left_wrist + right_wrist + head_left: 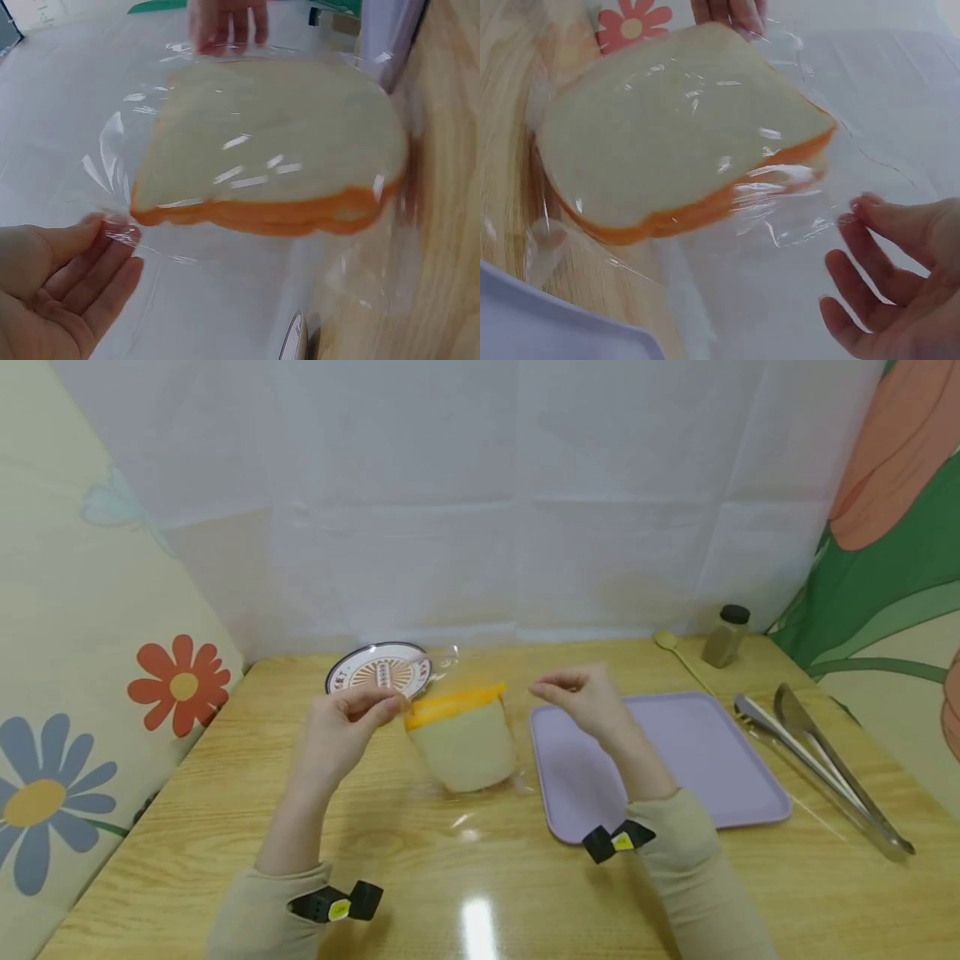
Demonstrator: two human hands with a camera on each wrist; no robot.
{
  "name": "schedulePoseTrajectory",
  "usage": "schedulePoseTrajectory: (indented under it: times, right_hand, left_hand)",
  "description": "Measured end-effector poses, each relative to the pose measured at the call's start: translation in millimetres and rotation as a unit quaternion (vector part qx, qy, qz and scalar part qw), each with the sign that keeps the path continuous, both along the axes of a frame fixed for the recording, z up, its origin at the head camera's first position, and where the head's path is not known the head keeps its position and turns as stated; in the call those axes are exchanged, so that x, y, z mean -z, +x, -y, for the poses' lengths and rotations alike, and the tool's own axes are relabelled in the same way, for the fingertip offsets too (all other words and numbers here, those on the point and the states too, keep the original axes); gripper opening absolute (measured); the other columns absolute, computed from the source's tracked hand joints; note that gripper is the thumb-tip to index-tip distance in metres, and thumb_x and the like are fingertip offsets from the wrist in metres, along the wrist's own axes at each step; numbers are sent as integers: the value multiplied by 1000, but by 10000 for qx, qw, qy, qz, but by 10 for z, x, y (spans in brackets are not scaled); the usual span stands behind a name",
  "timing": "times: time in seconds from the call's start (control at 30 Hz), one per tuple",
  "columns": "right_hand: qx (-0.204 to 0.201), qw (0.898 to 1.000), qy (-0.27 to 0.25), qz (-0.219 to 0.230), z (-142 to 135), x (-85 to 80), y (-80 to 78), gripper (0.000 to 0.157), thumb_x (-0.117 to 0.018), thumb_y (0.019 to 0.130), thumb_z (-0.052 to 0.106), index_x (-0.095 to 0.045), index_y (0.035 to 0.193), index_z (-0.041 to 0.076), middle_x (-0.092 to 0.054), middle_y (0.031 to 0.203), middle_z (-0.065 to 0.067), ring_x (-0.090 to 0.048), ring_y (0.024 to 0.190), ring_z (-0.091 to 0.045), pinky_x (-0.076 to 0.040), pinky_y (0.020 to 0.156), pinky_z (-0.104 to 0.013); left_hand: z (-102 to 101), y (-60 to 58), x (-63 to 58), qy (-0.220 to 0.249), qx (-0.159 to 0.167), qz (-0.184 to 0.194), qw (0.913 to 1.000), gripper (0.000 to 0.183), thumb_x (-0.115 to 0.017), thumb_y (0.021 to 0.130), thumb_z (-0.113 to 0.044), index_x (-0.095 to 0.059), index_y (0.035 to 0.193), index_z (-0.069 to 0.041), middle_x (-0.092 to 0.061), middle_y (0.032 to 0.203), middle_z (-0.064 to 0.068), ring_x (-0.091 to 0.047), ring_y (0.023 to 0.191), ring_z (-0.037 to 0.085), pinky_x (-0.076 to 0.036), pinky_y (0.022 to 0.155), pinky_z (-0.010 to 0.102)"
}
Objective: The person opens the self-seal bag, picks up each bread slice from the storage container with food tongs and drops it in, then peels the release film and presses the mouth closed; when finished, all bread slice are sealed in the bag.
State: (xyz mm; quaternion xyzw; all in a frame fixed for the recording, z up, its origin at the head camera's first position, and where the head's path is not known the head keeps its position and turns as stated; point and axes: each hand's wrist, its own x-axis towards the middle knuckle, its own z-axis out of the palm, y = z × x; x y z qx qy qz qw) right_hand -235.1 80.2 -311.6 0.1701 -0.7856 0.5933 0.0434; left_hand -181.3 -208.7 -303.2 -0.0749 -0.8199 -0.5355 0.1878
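Slices of bread (467, 750) with an orange crust are inside a clear plastic bag (112, 161), held up over the table. My left hand (337, 735) pinches one upper corner of the bag between thumb and fingers, left of the bread. On the other side, my right hand (596, 706) pinches the film at the opposite corner, its other fingers loosely bent in the right wrist view. The crust edge of the bread (682, 135) shows through the shiny film. Neither hand touches the bread itself.
A lilac tray (697, 760) lies to the right, partly under my right forearm. Beyond it are metal tongs (813, 760), a yellow spoon (667, 642) and a jar with a black lid (726, 639). A patterned plate (360, 664) stands behind my left hand.
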Motion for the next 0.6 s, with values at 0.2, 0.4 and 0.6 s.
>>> schedulePoseTrajectory:
  times: [0.2,0.4,0.6]
  right_hand:
    - [-194,9986,443,218,-43,15,-2,23,-67,87,11,-69,102,-6,-71,98,-18,-66,86,-12,-54,86,-31]
    - [-202,9985,397,316,-71,4,0,24,-65,89,12,-67,105,-6,-70,103,-18,-66,95,-21,-52,90,-37]
    - [-99,9986,475,219,-63,0,-8,23,-66,88,12,-68,102,-6,-71,99,-17,-65,86,-10,-53,87,-34]
  left_hand:
    - [23,-11,22,-313,153,419,9985,24,-64,90,-15,-67,102,6,-73,87,-2,-64,76,-5,-54,72,14]
    - [42,-12,6,-34,195,256,9995,26,-62,91,-14,-66,104,8,-70,83,-14,-64,77,-4,-55,74,15]
    - [43,16,-15,-613,185,481,9968,25,-62,91,-17,-68,103,4,-73,91,4,-62,77,-8,-53,72,12]
